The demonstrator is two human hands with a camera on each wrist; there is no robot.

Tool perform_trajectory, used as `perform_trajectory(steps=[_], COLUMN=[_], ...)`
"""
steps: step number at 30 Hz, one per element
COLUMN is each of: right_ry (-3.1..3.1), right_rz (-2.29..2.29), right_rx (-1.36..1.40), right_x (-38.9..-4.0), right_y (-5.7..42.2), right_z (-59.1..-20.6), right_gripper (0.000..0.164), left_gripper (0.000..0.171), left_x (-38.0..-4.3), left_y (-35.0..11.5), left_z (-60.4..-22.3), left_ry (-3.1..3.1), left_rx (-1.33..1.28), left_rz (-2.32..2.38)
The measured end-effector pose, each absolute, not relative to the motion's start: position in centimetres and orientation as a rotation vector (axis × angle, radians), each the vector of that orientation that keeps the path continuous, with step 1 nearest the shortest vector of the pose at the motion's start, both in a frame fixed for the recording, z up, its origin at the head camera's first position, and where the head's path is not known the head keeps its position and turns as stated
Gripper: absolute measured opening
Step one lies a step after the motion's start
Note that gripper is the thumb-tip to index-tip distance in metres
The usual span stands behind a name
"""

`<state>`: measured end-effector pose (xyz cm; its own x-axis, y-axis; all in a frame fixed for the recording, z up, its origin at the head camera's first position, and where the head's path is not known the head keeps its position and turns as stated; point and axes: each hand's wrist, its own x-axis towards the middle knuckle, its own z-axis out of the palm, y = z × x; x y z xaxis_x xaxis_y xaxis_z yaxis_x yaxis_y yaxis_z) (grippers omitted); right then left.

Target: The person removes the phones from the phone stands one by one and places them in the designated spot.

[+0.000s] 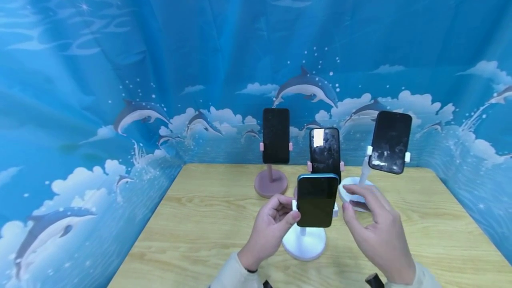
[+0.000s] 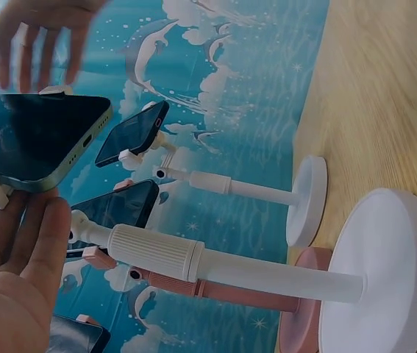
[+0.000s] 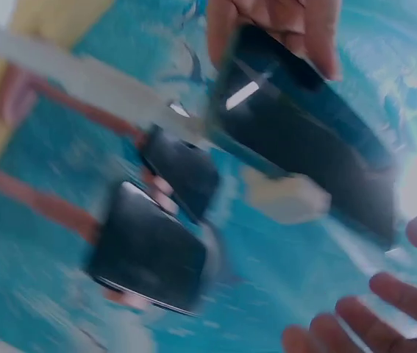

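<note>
A dark-screened phone (image 1: 317, 201) with a blue edge sits upright in the clamp of a white phone stand (image 1: 305, 248), nearest the person on the table. My left hand (image 1: 272, 223) grips the clamp's left arm, its thumb overlapping the phone's lower left edge. From the left wrist view, that hand's fingers (image 2: 28, 243) lie below the white clamp, beside the stand's ribbed pole (image 2: 157, 250). Off to the right of the phone is my right hand (image 1: 378, 230), fingers loosely bent and nothing between them. The right wrist view, blurred, shows a gap between its fingers (image 3: 370, 323) and the phone.
Behind stand a phone (image 1: 276, 136) on a pink stand (image 1: 271, 184), another phone (image 1: 326, 148) in pink clamps partly hidden by the near one, and a tilted phone (image 1: 390, 141) on a white stand at right. A dolphin-print curtain (image 1: 224, 57) borders the wooden table (image 1: 188, 226).
</note>
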<state>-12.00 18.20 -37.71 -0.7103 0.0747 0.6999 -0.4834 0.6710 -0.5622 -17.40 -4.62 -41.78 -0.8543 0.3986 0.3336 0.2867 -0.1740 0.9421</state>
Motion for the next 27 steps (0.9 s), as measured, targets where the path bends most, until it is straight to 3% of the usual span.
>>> perform_trajectory(steps=[5,13,18,27], right_ry=[-2.041,-2.067,-2.140,-2.258], right_rz=[0.621,0.435,0.350,0.244], right_rx=[0.289,0.318,0.352,0.317], right_x=[-10.4,-8.8,-9.2,-10.6], right_y=[16.8,14.1,12.9,11.8], right_z=[-35.1,-32.2,-31.6,-30.7], right_gripper=[0.051,0.078,0.080,0.064], left_gripper=[0.029,0.029,0.027,0.024], left_x=[-17.5,-17.5,-17.5,-17.5], left_y=[-4.5,-4.3,-4.3,-4.2], left_z=[-41.9,-42.0,-41.8,-41.9], left_ry=[1.961,1.965,1.983,2.058], left_rx=[0.811,0.797,0.802,0.743], left_rz=[2.206,2.216,2.209,2.185])
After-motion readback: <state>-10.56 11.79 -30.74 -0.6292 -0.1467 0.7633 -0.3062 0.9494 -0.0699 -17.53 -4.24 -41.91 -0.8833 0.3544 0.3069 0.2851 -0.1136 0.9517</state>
